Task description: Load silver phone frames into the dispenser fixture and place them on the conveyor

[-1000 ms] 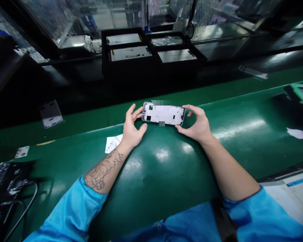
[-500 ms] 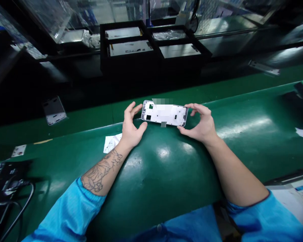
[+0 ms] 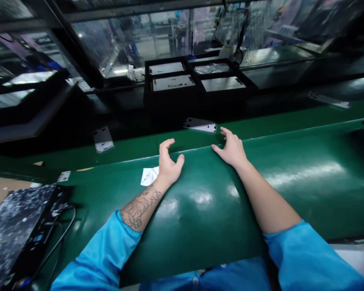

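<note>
Several black trays [image 3: 173,97] stand beyond one pale panel [image 3: 201,125]; left hand [image 3: 170,165], beside paper [image 3: 148,176], and right hand [image 3: 233,150] gape wide.

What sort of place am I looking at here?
Probably an electronics assembly or repair line. A thin, phone-sized-looking plate with dark cutouts lies beyond the green work surface's near edge strip, and black trays behind it hold flat, pale panels.
</note>
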Available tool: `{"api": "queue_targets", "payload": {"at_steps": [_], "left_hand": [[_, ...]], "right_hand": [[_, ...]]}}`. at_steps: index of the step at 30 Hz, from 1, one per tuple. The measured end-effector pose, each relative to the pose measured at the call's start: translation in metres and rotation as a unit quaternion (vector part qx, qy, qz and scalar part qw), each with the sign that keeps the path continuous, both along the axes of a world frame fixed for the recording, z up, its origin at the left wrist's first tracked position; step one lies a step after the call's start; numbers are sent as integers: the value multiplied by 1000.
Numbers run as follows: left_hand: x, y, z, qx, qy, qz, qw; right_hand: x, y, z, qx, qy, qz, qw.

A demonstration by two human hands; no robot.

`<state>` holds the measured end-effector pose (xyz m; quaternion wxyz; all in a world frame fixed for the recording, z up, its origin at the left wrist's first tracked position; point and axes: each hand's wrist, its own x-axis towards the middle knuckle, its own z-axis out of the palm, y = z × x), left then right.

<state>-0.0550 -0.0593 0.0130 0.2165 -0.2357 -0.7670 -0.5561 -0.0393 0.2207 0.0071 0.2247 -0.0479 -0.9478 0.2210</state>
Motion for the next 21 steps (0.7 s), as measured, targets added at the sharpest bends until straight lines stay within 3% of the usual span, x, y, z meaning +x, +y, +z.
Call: {"api": "queue_targets", "payload": {"at_steps": [2,4,7,9,11,13,16,21], "left_hand": [[-4,-10,11,-52,12,-7,999],[-20,-35,24,-118,26,31,992],[-57,-96,37,-192,10,219,956],[-81,-139,37,-241,-65,349,903],[-101,-169,31,-279,-170,409,852],[-113,-183,24,-295,-212,415,834],[-119,-183,20,-298,-214,411,834],[-118,-184,29,-260,-230,415,841]], "right_hand": [[5,7,-4,-7,21,0,1000],[11,13,-8,-12,42,-7,999],[16,16,-12,-7,60,0,998],[17,15,-13,2,59,15,998],[16,13,-13,13,56,29,998],[14,11,-13,18,58,38,997],[16,9,-12,6,69,60,996],[36,-2,-6,-29,67,128,989]]}}
